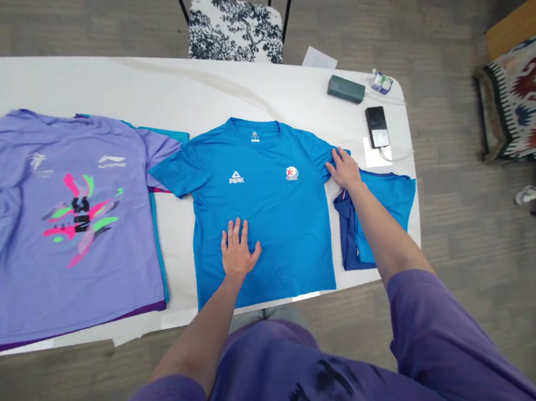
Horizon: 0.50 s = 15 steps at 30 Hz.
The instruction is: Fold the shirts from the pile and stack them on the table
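Note:
A blue T-shirt [269, 213] with a white logo lies spread face up on the white table [151, 91]. My left hand [237, 249] lies flat on the shirt's lower front, fingers stretched out. My right hand [342, 168] rests on the shirt's right sleeve, fingers curled on the fabric at its edge. Under my right forearm sits a folded blue garment [392, 197].
A purple T-shirt [54, 216] with a pink and green print lies on a pile at the left. A black phone [377, 126] on a cable, a dark green case [345, 88] and a small packet [381, 82] sit at the table's far right. A patterned chair [234, 28] stands behind.

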Each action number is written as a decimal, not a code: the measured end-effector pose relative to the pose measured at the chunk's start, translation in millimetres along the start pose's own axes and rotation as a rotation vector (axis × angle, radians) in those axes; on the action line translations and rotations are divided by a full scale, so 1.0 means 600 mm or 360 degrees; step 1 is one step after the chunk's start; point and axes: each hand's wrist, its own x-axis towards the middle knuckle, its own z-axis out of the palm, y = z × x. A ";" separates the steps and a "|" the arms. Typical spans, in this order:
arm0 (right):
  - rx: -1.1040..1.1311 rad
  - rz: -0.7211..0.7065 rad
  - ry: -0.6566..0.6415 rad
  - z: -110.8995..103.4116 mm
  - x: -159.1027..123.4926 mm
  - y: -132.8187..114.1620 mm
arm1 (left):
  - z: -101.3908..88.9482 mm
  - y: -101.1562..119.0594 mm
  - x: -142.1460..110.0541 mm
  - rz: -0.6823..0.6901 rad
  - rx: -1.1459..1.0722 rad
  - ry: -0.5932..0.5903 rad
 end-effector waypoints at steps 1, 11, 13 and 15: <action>-0.0003 -0.0002 0.0016 0.001 0.005 -0.001 | 0.001 -0.001 0.002 -0.0004 0.0000 -0.0001; -0.0045 -0.0156 0.0026 0.028 0.032 -0.005 | 0.014 -0.010 0.007 0.0022 0.0006 0.0066; -0.0023 -0.0181 -0.0027 0.032 0.054 0.004 | 0.018 -0.012 0.006 0.0039 0.0002 0.0099; -0.0003 -0.0261 -0.0071 0.033 0.070 0.011 | 0.022 -0.013 0.005 0.0053 0.0011 0.0128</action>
